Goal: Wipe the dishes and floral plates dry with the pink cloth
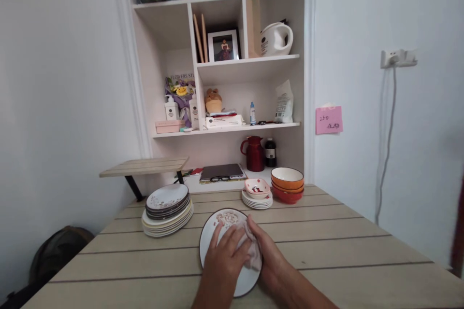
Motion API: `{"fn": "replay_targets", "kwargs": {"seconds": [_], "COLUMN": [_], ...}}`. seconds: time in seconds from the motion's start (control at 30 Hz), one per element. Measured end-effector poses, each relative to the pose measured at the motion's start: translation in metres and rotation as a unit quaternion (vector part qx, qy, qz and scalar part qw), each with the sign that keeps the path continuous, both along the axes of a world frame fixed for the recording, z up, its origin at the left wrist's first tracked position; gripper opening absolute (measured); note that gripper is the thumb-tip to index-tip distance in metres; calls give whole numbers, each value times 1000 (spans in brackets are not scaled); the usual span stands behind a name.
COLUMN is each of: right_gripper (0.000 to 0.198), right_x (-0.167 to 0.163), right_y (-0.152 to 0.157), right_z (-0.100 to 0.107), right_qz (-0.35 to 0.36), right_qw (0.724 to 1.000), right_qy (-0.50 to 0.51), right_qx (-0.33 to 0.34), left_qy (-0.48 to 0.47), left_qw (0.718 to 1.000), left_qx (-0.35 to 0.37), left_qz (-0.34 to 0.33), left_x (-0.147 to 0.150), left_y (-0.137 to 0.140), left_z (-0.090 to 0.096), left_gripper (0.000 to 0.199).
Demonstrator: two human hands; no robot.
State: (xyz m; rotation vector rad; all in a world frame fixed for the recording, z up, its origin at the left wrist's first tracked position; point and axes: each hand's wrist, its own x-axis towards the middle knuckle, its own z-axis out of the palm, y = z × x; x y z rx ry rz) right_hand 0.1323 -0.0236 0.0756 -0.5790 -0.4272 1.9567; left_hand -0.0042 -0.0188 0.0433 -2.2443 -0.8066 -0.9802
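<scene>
A white plate (pixel 214 231) with a dark rim and a brown flower pattern is in front of me, above the slatted table. My left hand (pixel 226 251) lies over the plate's face with its fingers spread, the fingertips reaching a pale, crumpled cloth (pixel 255 253). The plate's right edge is gripped by my right hand (pixel 270 256), whose thumb lies along the cloth. How the fingers sit beneath the plate is hidden.
On the table (pixel 348 251), a stack of plates (pixel 167 210) stands left. Small saucers (pixel 257 201) carrying a square dish (pixel 257 187) sit beyond the plate, beside stacked orange and red bowls (pixel 287 184). Behind are a red jug (pixel 255 154), a laptop (pixel 222 171) and shelves (pixel 250 62).
</scene>
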Motion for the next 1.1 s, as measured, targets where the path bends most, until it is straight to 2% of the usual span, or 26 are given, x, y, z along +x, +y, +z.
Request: {"fn": "replay_targets", "kwargs": {"seconds": [0.1,0.23,0.4,0.67,0.87,0.97,1.1], "right_gripper": [49,52,58,56,53,51,46], "right_x": [-5,-6,3,23,17,8,-5], "right_y": [-4,-4,3,10,8,5,-2], "right_z": [4,5,4,11,7,3,0], "right_qz": [-6,-13,-41,-105,-67,-59,-67], "right_qw": [1000,999,998,992,997,997,997], "right_qy": [17,41,49,68,49,44,32], "right_qx": [0,16,27,14,5,11,16], "left_qy": [-43,-79,-81,-11,4,0,-51], "left_qw": [996,987,979,992,996,995,986], "left_qx": [51,64,84,78,75,74,65], "left_qz": [57,123,165,95,53,71,145], "left_x": [-6,-13,-14,-3,0,-2,-9], "left_y": [2,6,10,6,1,3,7], "left_z": [5,8,2,-7,1,3,4], "left_gripper": [31,35,34,38,38,39,37]}}
